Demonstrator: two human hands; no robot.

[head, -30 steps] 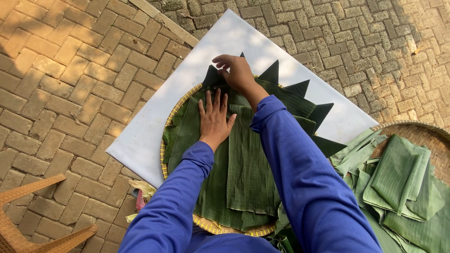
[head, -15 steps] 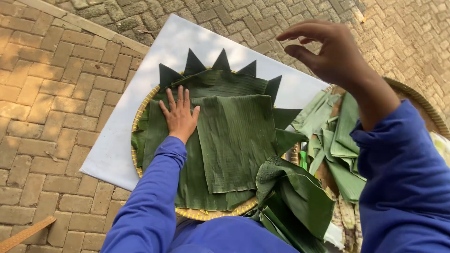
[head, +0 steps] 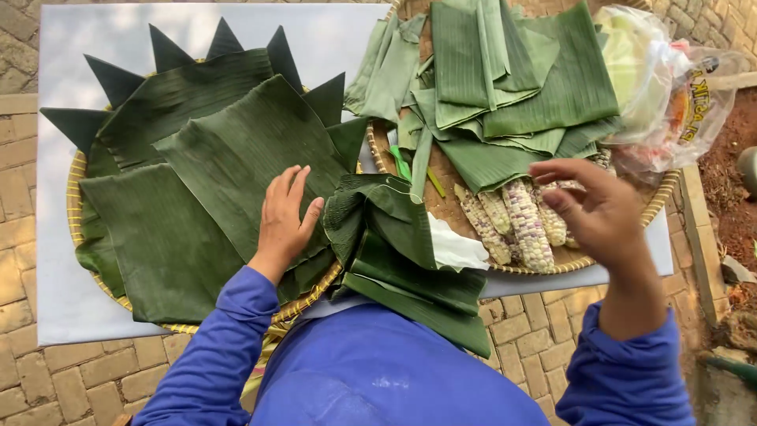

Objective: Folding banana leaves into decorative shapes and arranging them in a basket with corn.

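Head view, looking down. Item: round woven tray (head: pixel 76 185) on a white sheet (head: pixel 339 35) over brick paving (head: pixel 31 386), lined with overlapping dark banana leaves (head: pixel 229 158); folded leaf points (head: pixel 169 51) stand out along its far rim only. Left hand (head: pixel 285 217): flat, palm down, fingers slightly spread, pressing the lining leaves near the tray's right edge. Right hand (head: pixel 599 209): raised and empty, fingers loosely curled and parted, hovering above the corn cobs (head: pixel 516 221) without touching anything. Second woven tray (head: pixel 658 201), just right of the first: holds a loose stack of lighter green folded leaves (head: pixel 505 79), several pale, speckled cobs at its near edge, and a clear plastic bag (head: pixel 662 79) at its right side. Between the trays and the person's lap: a bundle of folded dark leaves (head: pixel 394 252) with a scrap of white paper (head: pixel 457 248). Progress, as judged: the lining appears largely laid and the far rim trimmed with points; the near rim shows none, and the cobs lie unplaced.
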